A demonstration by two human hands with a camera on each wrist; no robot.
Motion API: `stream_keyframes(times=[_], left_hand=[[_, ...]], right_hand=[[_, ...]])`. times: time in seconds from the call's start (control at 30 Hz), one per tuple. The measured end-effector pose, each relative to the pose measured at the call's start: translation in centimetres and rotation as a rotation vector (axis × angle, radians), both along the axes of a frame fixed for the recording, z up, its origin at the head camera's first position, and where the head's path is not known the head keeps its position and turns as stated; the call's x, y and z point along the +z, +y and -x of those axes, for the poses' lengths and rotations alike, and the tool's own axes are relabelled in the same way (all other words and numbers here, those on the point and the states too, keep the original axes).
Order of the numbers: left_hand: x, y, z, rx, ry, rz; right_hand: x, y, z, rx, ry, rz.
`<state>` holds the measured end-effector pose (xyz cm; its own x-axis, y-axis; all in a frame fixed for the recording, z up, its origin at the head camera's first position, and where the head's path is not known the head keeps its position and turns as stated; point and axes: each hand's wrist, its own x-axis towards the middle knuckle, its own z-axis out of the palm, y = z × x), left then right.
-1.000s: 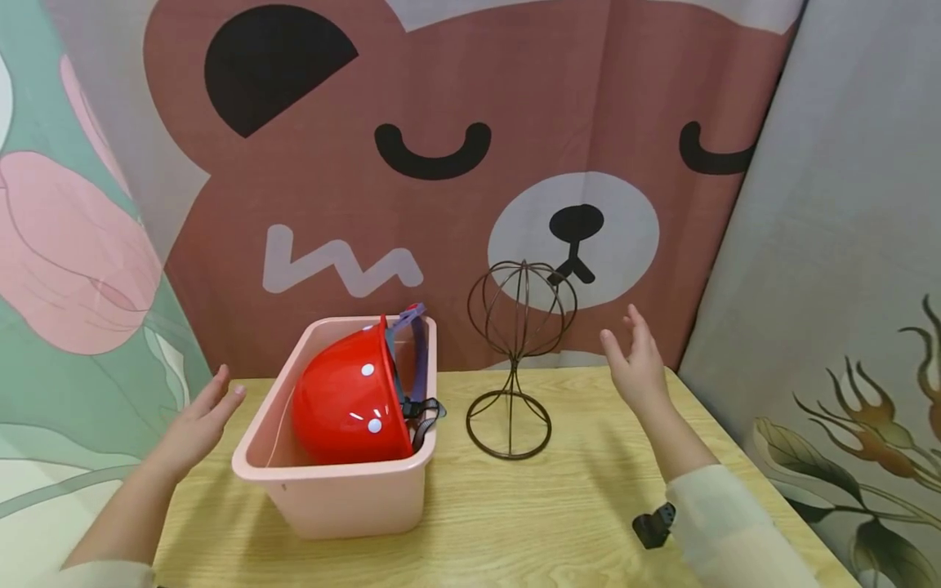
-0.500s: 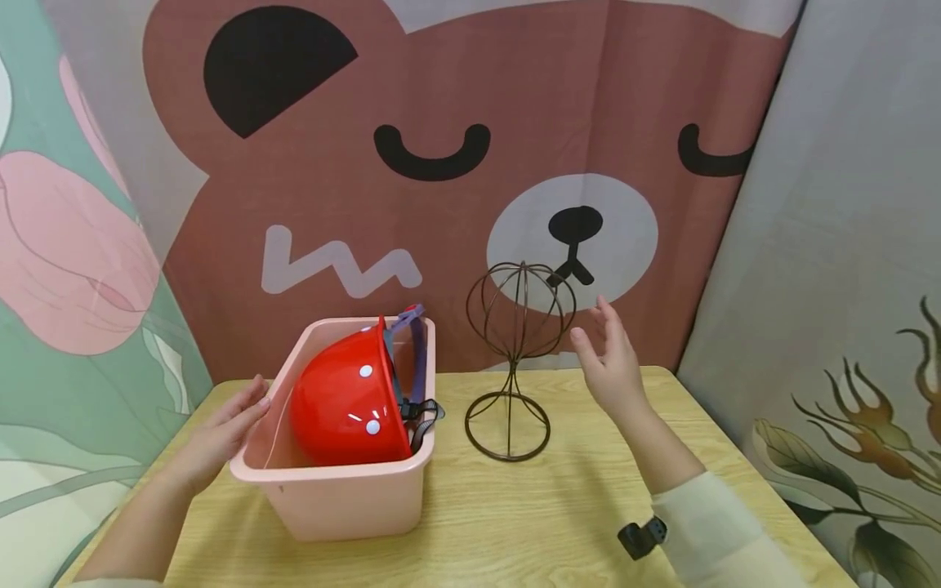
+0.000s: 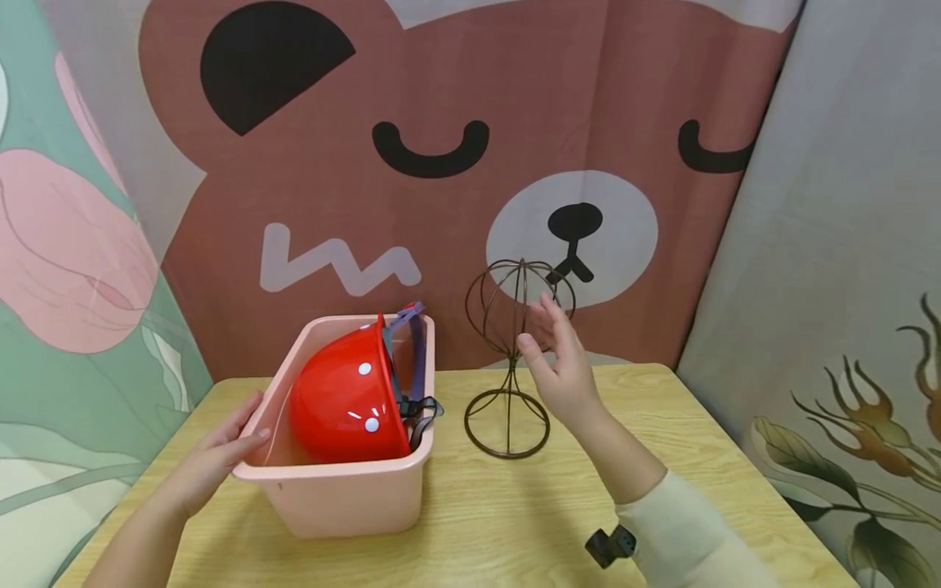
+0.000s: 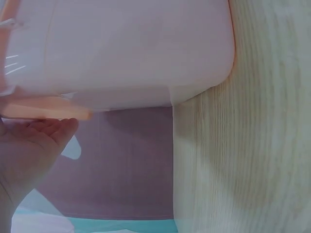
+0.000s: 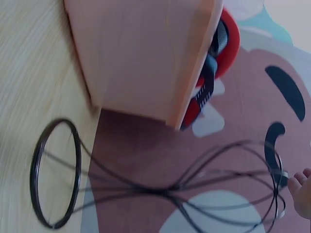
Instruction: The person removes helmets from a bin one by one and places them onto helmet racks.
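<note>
A pink plastic bin [image 3: 345,500] stands on the table with a red, white-dotted helmet [image 3: 334,400] tilted on its side in it, its dark strap and buckle [image 3: 419,407] hanging near the bin's right rim. My left hand [image 3: 209,457] holds the bin's left rim, thumb over the edge and fingers beneath; the left wrist view shows fingers [image 4: 46,127] against the rim's underside. To the right of the bin stands a dark wire stand [image 3: 509,400] with a globe-shaped top and ring base. My right hand [image 3: 566,371], fingers extended, is beside the globe; contact cannot be told.
The wood-grain table [image 3: 485,531] carries the bin and stand. Behind it hangs a bear-print curtain [image 3: 316,180], with floral curtains [image 3: 823,245] at the sides. A black device [image 3: 610,545] sits at my right sleeve.
My left hand has moved right to the bin's rim and taken hold of it. My right hand has swung left towards the wire stand. Bin, helmet and stand keep their places.
</note>
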<state>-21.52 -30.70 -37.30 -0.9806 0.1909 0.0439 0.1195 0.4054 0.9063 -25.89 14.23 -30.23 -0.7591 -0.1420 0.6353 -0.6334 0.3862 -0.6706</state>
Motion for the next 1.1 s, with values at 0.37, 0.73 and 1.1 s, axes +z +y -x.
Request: stream_keyframes(times=[0.37, 0.73, 1.1], left_hand=[[-0.5, 0.3, -0.3, 0.009, -0.031, -0.058], [-0.7, 0.7, -0.3, 0.013, -0.035, -0.149], [-0.6, 0.7, -0.3, 0.013, -0.038, -0.132]], right_hand=[[-0.8, -6.0, -0.2, 0.108, -0.055, -0.031], [-1.7, -11.5, 0.4, 0.229, -0.272, -0.068], [-2.0, -15.6, 0.4, 0.19, -0.424, -0.197]])
